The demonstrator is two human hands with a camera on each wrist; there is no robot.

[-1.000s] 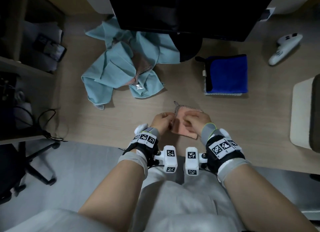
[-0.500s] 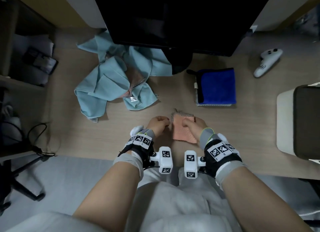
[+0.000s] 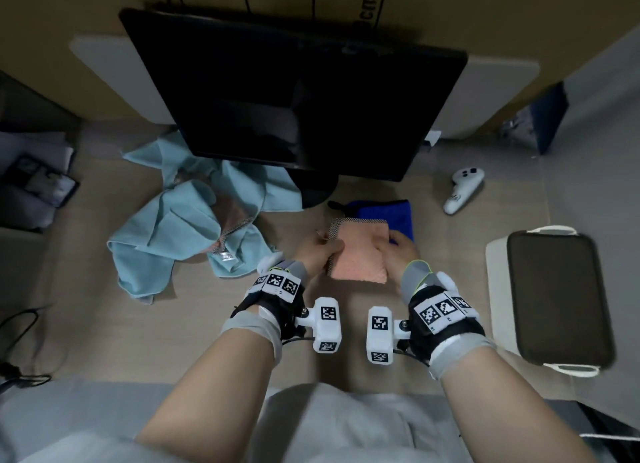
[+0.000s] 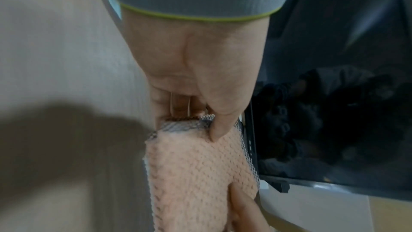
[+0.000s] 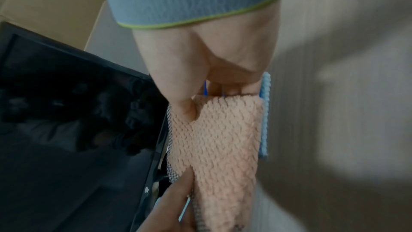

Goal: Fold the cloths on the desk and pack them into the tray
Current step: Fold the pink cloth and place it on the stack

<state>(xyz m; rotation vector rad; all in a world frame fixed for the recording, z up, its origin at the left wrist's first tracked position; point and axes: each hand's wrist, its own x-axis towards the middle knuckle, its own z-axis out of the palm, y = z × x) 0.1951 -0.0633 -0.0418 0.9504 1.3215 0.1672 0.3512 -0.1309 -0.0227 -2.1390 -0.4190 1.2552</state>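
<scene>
Hands grip one folded pink cloth (image 3: pixel 358 251). Left hand (image 3: pixel 320 256) pinches its left edge; right hand (image 3: pixel 398 251) pinches its right edge.

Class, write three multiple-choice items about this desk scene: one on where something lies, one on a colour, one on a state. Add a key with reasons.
1. Where is the tray?
A. at the desk's right side
B. under the monitor
C. on the person's lap

2. What colour is the cloth held in both hands?
A. green
B. pink
C. black

3. How is the light blue cloth lying?
A. folded in the tray
B. crumpled on the desk
C. held up by the left hand

Key: 1 A, it sits right of the right hand. 2 B, the left hand and the right hand grip a folded pink cloth. 3 B, it lies bunched left of the monitor.
</scene>
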